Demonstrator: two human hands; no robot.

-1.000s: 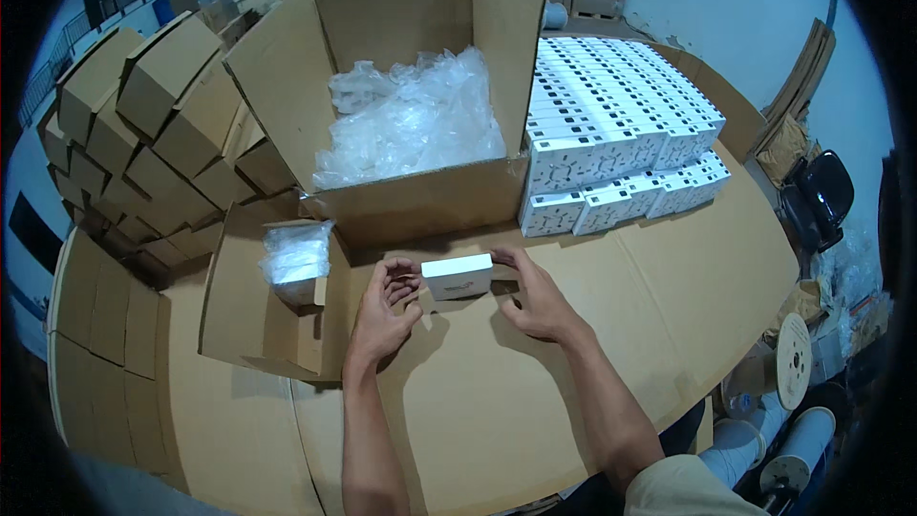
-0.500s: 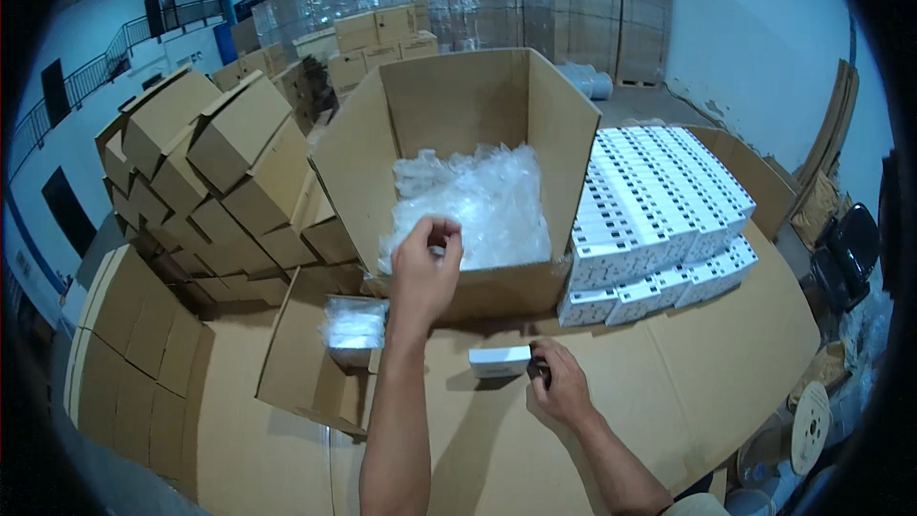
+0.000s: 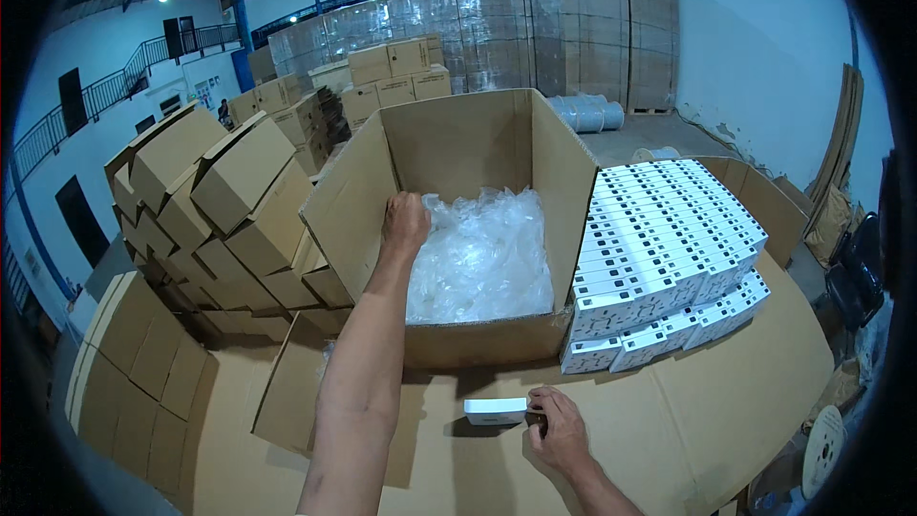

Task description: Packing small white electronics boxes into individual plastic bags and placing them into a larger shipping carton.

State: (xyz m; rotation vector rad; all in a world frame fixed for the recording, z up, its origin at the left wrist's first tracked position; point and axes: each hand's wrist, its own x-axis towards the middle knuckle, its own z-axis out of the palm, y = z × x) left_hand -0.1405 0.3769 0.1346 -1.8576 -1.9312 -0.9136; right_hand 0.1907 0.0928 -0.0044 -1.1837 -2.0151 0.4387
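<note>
My left hand [image 3: 407,221] reaches into a large open carton [image 3: 458,349], close to its left wall, at the far left edge of a heap of clear plastic bags [image 3: 482,258]. Its fingers are curled closed; what they may hold is hidden. Down on the cardboard-covered table, my right hand [image 3: 561,428] pinches the right end of a small flat white box [image 3: 495,412]. That box sits in front of the large carton. My left forearm covers much of a smaller open carton [image 3: 287,392], hiding its contents.
Stacked rows of white boxes [image 3: 659,248] stand right of the large carton. Brown cartons [image 3: 239,201] are piled to the left, with more cartons [image 3: 134,373] at the near left. A cable spool [image 3: 822,449] is beyond the table's right edge.
My left hand has moved farther into the large carton and to the left, its forearm now crossing the smaller carton. My right hand stays at the white box. The view has tilted up.
</note>
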